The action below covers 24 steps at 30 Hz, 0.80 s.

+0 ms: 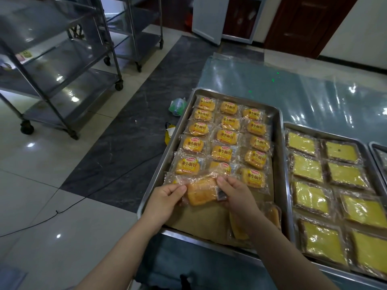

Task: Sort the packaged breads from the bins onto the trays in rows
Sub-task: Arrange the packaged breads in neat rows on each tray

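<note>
breads (224, 137) in left tray (279, 143), rack (62, 65) far left

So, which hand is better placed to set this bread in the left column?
Left. The left hand pinches the held bread on the side nearest the empty left-column spot; the right hand sits toward the middle column.

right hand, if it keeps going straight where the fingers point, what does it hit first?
The right hand points up-left across the steel tray. Beyond the clear-wrapped golden bread it pinches with the left hand, the first thing is likely the orange-labelled packaged bun just past its fingertips; depth is unclear.
</note>
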Each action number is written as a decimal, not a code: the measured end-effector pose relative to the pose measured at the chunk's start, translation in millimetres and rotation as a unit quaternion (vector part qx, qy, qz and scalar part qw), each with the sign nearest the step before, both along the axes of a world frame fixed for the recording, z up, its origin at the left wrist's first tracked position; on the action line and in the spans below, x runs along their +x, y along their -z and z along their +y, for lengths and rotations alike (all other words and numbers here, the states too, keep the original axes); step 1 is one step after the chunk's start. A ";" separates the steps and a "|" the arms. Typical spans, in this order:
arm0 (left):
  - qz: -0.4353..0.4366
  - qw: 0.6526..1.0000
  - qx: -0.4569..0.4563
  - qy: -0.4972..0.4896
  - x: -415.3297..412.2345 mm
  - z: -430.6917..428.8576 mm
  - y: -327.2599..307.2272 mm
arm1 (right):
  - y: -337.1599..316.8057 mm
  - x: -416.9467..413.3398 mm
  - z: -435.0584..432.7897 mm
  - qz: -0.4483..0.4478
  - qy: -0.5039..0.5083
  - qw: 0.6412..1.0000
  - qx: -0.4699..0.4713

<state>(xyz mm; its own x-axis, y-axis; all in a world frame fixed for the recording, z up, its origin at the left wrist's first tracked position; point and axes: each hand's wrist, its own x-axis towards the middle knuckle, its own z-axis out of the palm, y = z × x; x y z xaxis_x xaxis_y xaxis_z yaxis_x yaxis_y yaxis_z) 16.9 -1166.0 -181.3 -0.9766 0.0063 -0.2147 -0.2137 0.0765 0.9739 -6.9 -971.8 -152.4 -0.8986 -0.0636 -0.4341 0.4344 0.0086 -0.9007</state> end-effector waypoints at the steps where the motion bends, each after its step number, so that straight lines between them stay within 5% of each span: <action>1: 0.008 1.000 -0.018 -0.008 -0.8 -0.6 -2.8 | -0.4 1.1 -1.2 0.007 0.011 1.000 -0.006; 6: -0.006 0.998 0.002 -0.055 -2.6 -4.0 -12.4 | -6.2 2.2 -6.0 0.126 0.085 0.988 -0.020; 8: -0.061 0.993 0.100 -0.019 -1.8 -1.8 -16.8 | -9.5 1.9 -8.9 0.173 0.009 0.985 -0.021; 12: -0.076 0.974 0.212 0.003 -3.7 0.7 -23.1 | -9.6 2.7 -14.8 0.235 -0.172 0.949 0.125; 21: -0.051 0.987 0.147 -0.038 -5.4 -9.4 -20.8 | 1.1 -4.2 -15.0 0.099 -0.075 0.992 -0.025; 24: -0.073 0.987 0.138 -0.024 -0.5 -10.1 -17.0 | 6.4 -8.6 -18.9 0.076 -0.072 0.994 0.046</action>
<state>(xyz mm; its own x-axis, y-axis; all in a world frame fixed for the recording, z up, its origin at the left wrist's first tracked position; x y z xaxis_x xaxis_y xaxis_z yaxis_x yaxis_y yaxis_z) 16.4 -1176.1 -164.3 -0.9364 0.0396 -0.3488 -0.3494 -0.2018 0.9150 -15.5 -990.7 -158.7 -0.9386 -0.1622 -0.3046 0.2826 0.1455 -0.9481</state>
